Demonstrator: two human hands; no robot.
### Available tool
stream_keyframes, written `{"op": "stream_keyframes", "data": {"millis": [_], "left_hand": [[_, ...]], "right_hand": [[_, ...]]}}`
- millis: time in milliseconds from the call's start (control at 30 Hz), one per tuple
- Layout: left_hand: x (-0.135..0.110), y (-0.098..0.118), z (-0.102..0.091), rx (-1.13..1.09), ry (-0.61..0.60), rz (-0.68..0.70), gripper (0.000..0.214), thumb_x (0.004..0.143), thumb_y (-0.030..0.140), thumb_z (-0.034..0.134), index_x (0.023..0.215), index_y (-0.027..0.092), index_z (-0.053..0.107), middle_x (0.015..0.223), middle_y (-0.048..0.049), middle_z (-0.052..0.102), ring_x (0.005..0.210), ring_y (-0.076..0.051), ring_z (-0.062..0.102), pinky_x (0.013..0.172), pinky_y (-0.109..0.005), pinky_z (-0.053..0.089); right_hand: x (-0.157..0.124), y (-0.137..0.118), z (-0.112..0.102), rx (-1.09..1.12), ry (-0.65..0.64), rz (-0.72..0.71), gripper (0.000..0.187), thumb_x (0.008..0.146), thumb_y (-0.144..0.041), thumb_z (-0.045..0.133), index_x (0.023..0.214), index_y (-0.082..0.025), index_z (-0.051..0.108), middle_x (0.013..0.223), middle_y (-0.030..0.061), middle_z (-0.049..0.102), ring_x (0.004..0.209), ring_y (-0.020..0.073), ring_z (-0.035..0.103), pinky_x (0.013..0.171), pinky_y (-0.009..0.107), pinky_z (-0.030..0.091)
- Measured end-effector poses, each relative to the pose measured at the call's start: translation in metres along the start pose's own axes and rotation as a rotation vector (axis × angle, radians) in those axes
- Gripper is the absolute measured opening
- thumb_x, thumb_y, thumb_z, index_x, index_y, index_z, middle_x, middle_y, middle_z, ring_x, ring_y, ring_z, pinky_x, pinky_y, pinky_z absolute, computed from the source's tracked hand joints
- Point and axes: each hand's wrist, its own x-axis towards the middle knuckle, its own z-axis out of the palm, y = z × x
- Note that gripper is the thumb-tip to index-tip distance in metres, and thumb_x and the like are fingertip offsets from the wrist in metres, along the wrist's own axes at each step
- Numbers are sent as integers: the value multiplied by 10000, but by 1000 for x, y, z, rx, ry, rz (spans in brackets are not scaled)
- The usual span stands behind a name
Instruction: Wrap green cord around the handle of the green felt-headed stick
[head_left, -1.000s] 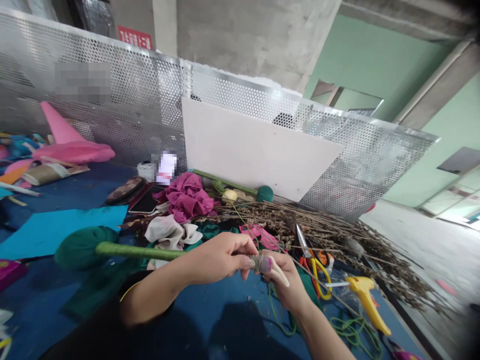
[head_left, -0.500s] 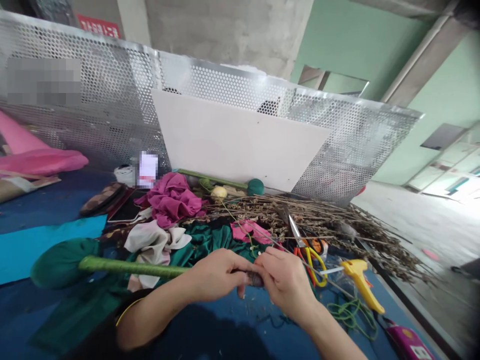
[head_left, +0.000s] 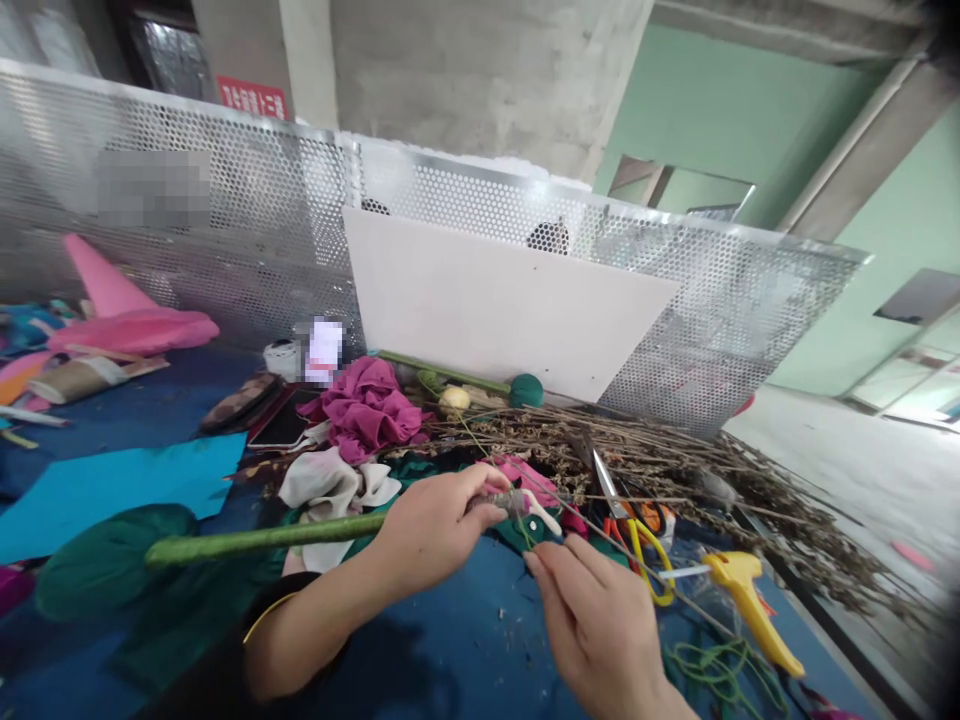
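Note:
My left hand is closed round the end of a long green wrapped stem. The stem runs left to a dark green fabric ball. At the tip by my left thumb sits a small grey wound bundle with a pink and white bit beside it. My right hand is just below and right of that tip, fingers pinched on a thin green thread that leads up to the bundle.
Yellow-handled scissors, a yellow glue gun and a coil of green wire lie at the right. Dry twigs, magenta cloth, beige cloth, a phone, and a perforated metal screen with a white board stand behind.
My right hand has come off the stem's tip and dropped lower, drawing the thread down. My left hand has lifted the tip slightly.

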Motion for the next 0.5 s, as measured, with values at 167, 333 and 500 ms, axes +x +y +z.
{"op": "stream_keyframes", "data": {"millis": [167, 333, 500], "left_hand": [[-5, 4, -10, -102, -36, -27, 198, 848, 316, 521, 978, 226, 642, 755, 18, 638, 700, -167, 545, 613, -243, 359], [-7, 2, -10, -187, -108, 11, 171, 848, 303, 520, 932, 216, 641, 758, 25, 633, 694, -146, 533, 615, -228, 359], [-4, 0, -4, -116, -214, 32, 185, 832, 368, 557, 828, 203, 641, 660, 37, 580, 624, -128, 492, 554, -219, 314]], "right_hand": [[-14, 6, 36, 704, -26, 459, 294, 897, -304, 569, 636, -174, 601, 556, -15, 451, 527, 110, 417, 507, 227, 321], [-15, 19, 61, 1165, -103, 704, 406, 818, -525, 597, 626, -168, 627, 477, -58, 318, 457, 88, 248, 454, 234, 226], [-1, 36, 51, 1142, -214, 738, 439, 735, -504, 697, 515, -165, 525, 495, -49, 361, 485, 82, 274, 463, 221, 240]]}}
